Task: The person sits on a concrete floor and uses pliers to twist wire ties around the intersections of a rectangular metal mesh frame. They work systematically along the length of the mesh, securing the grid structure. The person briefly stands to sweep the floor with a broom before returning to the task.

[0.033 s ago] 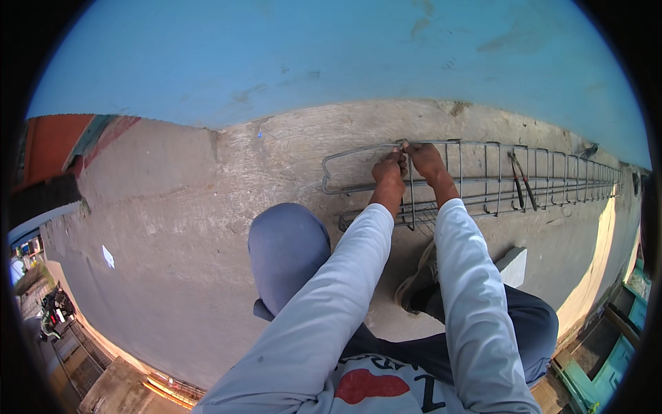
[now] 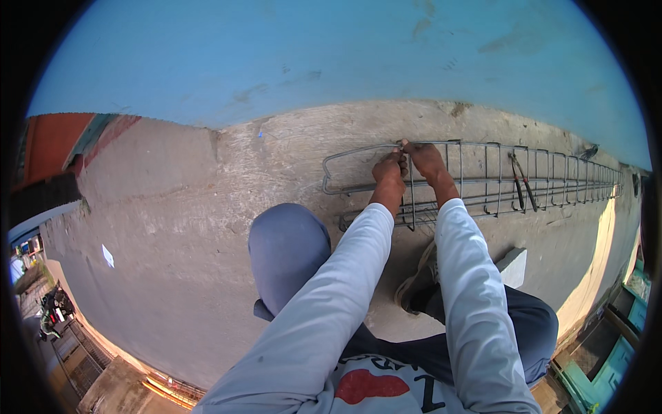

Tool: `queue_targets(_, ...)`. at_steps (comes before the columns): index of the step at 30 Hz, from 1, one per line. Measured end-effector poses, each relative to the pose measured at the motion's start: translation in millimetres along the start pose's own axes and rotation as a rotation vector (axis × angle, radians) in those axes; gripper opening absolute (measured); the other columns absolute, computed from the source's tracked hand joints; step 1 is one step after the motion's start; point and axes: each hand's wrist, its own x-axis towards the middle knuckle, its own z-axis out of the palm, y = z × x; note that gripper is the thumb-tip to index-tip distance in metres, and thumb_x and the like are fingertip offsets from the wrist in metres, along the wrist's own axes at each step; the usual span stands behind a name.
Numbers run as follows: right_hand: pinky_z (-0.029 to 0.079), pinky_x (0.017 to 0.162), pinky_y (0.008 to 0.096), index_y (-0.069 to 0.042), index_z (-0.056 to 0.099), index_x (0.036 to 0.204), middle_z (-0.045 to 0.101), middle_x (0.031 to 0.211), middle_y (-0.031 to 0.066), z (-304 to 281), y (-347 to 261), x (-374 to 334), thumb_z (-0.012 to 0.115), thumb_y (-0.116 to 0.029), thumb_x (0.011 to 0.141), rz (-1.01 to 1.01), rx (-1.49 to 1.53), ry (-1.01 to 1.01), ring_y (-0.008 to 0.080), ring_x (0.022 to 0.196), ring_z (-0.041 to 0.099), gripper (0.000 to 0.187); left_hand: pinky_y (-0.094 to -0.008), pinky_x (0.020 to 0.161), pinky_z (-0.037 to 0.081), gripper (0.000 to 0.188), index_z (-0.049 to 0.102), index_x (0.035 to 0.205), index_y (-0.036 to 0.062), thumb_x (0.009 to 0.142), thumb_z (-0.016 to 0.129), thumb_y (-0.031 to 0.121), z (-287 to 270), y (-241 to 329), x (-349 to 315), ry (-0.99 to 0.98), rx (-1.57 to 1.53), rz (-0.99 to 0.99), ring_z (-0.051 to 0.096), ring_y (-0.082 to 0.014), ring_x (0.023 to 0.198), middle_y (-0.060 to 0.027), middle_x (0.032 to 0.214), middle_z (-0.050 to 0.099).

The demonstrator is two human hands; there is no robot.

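A long steel rebar cage (image 2: 486, 181), with several square stirrups along its bars, lies on the concrete and stretches off to the right. At the crossing of its far bar and the leftmost stirrup, my hands meet. My left hand (image 2: 390, 168) is closed with its fingertips raised to that crossing; whatever they pinch is too small to make out. Just to the right, my right hand (image 2: 425, 163) is curled over the bar and stirrup corner. Pincers (image 2: 522, 182) with black and red handles rest across the cage, to the right of both hands.
Beyond the cage rises a blue wall (image 2: 331, 62). A grey block (image 2: 512, 267) lies by my shoe (image 2: 418, 279), on the near side of the cage. Farther left on the concrete is a white scrap (image 2: 107, 256). My bent knee (image 2: 289, 248) stands left of my arms.
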Motion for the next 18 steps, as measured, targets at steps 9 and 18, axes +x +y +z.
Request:
queue_targets(9,0.052,0.09,0.0427,-0.009,0.078,0.098,0.074,0.101,0.0159,-1.1,-9.5,10.2,0.052,-0.048,0.099,-0.161,-0.229,-0.06,0.0372,0.1,0.068,0.047,-0.028,0.054,0.05,0.015,0.068,0.09,0.0038,0.096,0.071,0.018,-18.4,12.0,13.5,-0.158,-0.092,-0.134,0.059,-0.0144,0.061,-0.005,0.08,0.065)
queue_targets(18,0.055,0.09,0.0435,-0.007,0.075,0.102,0.073,0.097,0.0189,7.8,-6.1,9.7,0.049,-0.041,0.103,-0.182,-0.352,0.025,0.0369,0.097,0.069,0.043,-0.0408,0.071,0.051,0.023,0.07,0.1,0.0083,0.081,0.081,0.013,-51.5,33.1,-26.4,0.184,1.184,1.027,0.065,-0.027,0.076,-0.008,0.087,0.067)
